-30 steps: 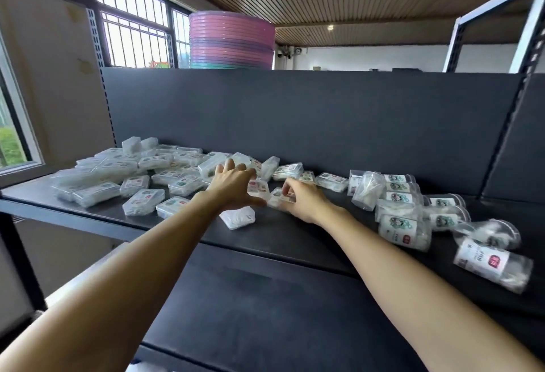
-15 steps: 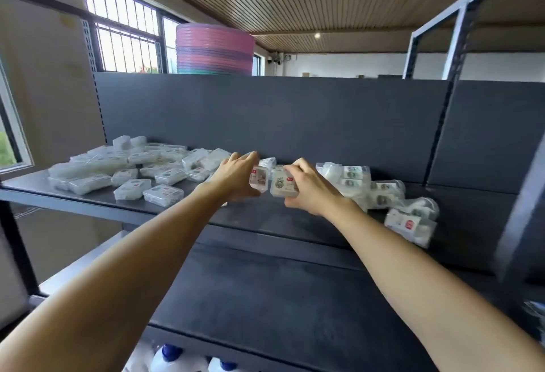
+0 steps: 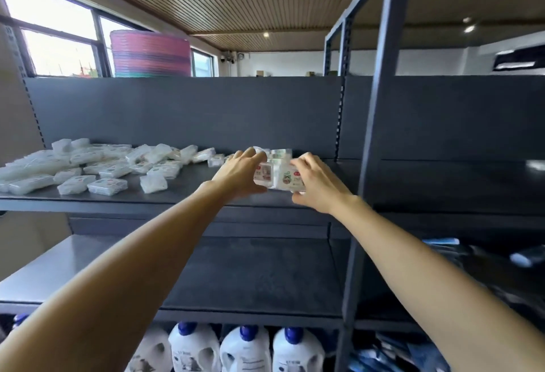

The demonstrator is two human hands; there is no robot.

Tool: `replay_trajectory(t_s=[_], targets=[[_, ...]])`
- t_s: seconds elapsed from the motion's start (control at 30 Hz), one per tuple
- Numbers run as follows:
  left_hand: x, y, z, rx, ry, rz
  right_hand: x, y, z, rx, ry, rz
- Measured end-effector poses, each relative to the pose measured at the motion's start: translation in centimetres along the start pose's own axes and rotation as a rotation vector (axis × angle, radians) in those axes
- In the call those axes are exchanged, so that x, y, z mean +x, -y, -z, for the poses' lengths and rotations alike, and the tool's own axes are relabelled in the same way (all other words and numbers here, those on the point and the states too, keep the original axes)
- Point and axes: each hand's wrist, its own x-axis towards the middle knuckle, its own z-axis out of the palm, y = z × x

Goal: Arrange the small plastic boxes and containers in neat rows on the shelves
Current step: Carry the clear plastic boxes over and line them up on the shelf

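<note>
A: Which box is your left hand (image 3: 239,171) gripping?

B: You are holding a small clear plastic box (image 3: 263,173) with a red-and-white label, fingers curled over its top and thumb underneath. It is sitting right at the front part of the upper shelf (image 3: 182,198), tilted up so the label is facing you.

A: And your right hand (image 3: 317,184)?

B: You are pinching a second labelled box (image 3: 290,180), fingers curled over its top edge and thumb below. The two boxes are touching side by side, the second one just right of the first.

A: Where is the rest of the stock lying?

B: A loose heap of small boxes (image 3: 88,165) is spreading across the upper shelf well to the left of the box in your left hand, lying flat and at odd angles. A few more containers (image 3: 278,153) are showing just behind the two held boxes, partly hidden by your fingers.

A: Anything else around?

B: White jugs with blue caps (image 3: 244,348) are standing in a row far below the held boxes, under the lower shelf (image 3: 250,277). A stack of pink and purple basins (image 3: 150,54) is rising behind the back panel, up and to the left of them.
</note>
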Motion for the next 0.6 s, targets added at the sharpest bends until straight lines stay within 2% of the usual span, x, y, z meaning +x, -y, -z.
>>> replay_trajectory(t_s=[0.33, 0.6], targets=[[0.2, -14.5, -1.2, -0.08, 0.042, -0.174, -11.4, -7.1, 7.2, -0.065, 0.035, -0.116], [1.2, -23.4, -3.5, -0.139, 0.05, -0.292, -18.2, -12.6, 10.4, -0.102, 0.036, -0.248]])
